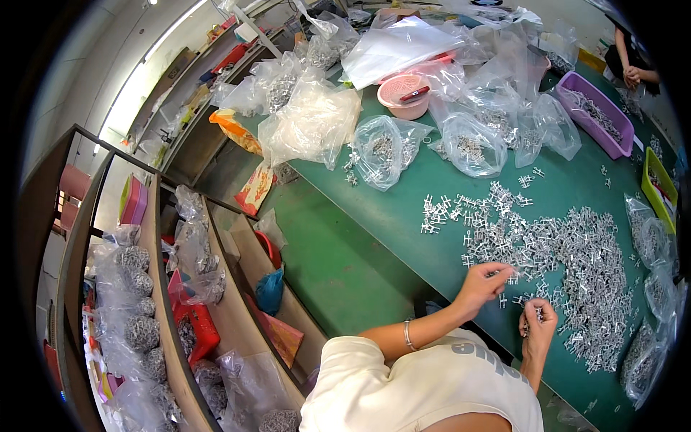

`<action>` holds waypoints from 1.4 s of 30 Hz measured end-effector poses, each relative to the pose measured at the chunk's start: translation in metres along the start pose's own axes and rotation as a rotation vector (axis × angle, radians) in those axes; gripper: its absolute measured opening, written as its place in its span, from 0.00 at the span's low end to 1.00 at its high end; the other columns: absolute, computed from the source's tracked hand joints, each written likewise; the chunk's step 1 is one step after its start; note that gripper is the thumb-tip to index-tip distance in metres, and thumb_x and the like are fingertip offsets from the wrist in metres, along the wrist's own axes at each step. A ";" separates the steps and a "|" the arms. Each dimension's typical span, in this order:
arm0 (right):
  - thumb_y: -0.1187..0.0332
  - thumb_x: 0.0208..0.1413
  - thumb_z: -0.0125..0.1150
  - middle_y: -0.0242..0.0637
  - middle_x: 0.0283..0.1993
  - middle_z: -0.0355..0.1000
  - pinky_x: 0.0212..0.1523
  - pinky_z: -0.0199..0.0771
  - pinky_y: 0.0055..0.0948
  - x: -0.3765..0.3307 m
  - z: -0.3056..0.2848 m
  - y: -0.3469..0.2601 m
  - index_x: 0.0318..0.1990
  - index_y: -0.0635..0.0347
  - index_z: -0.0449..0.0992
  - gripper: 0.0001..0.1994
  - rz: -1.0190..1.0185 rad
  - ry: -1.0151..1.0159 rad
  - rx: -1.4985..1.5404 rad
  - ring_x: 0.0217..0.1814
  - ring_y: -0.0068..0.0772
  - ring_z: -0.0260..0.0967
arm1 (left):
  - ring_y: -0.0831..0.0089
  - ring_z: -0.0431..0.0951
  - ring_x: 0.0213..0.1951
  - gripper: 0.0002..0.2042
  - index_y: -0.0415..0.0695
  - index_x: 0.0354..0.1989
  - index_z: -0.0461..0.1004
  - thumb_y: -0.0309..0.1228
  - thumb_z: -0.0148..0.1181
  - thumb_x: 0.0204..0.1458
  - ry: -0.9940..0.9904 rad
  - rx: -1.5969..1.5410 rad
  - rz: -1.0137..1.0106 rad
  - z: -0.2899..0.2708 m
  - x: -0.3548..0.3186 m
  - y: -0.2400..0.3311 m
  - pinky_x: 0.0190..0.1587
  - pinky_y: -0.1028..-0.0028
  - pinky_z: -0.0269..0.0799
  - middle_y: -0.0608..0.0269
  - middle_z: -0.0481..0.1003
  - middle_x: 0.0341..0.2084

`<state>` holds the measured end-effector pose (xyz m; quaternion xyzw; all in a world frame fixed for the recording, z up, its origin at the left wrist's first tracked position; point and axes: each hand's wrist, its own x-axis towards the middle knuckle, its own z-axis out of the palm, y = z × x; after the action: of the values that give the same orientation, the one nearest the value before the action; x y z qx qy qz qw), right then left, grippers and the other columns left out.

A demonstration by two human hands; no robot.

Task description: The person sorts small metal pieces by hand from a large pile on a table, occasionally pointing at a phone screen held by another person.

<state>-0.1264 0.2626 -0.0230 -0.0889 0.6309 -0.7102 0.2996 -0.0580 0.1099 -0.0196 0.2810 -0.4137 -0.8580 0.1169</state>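
Observation:
Small silvery metal parts (594, 288) lie in a broad heap on the green table, with a looser spread (497, 216) reaching to the left. At the heap's near left edge my left hand (481, 288), a bangle on its wrist, is closed in a pinch beside the loose parts. What sits between its fingertips is too small to make out. Just to the right and nearer to me, my right hand (538, 325) is curled round a few of the metal parts, which show dark grey between thumb and fingers. The two hands are apart.
Clear bags of parts (471, 147) line the table's far side, near a pink basin (403, 98). A purple bin (594, 115) and a green tray (660, 191) stand right. More bags (651, 288) edge the table. Shelves (180, 302) hold bags at left. Another person's hands (632, 75) show far right.

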 end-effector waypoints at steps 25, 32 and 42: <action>0.72 0.49 0.58 0.28 0.18 0.65 0.12 0.51 0.14 -0.004 0.018 0.006 0.29 0.63 0.72 0.04 0.189 0.055 -0.040 0.15 0.14 0.58 | 0.87 0.60 0.17 0.08 0.34 0.34 0.72 0.25 0.57 0.47 0.100 0.063 0.114 -0.037 0.063 0.062 0.15 0.87 0.49 0.68 0.71 0.23; 0.71 0.50 0.57 0.28 0.19 0.65 0.12 0.52 0.14 -0.004 0.000 0.005 0.29 0.63 0.72 0.05 0.155 0.096 -0.014 0.15 0.13 0.58 | 0.87 0.61 0.18 0.11 0.35 0.37 0.73 0.28 0.58 0.47 -0.050 0.100 0.070 0.012 0.110 0.062 0.15 0.87 0.51 0.70 0.71 0.21; 0.71 0.49 0.58 0.26 0.18 0.65 0.12 0.52 0.13 -0.001 -0.022 0.004 0.29 0.63 0.73 0.05 0.134 0.163 0.047 0.15 0.12 0.58 | 0.86 0.61 0.20 0.12 0.35 0.41 0.70 0.26 0.56 0.48 -0.159 0.070 0.036 0.064 0.122 0.062 0.16 0.88 0.52 0.66 0.73 0.30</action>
<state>-0.1356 0.2813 -0.0309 0.0183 0.6409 -0.7080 0.2961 -0.1963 0.0596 0.0137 0.2086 -0.4565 -0.8603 0.0892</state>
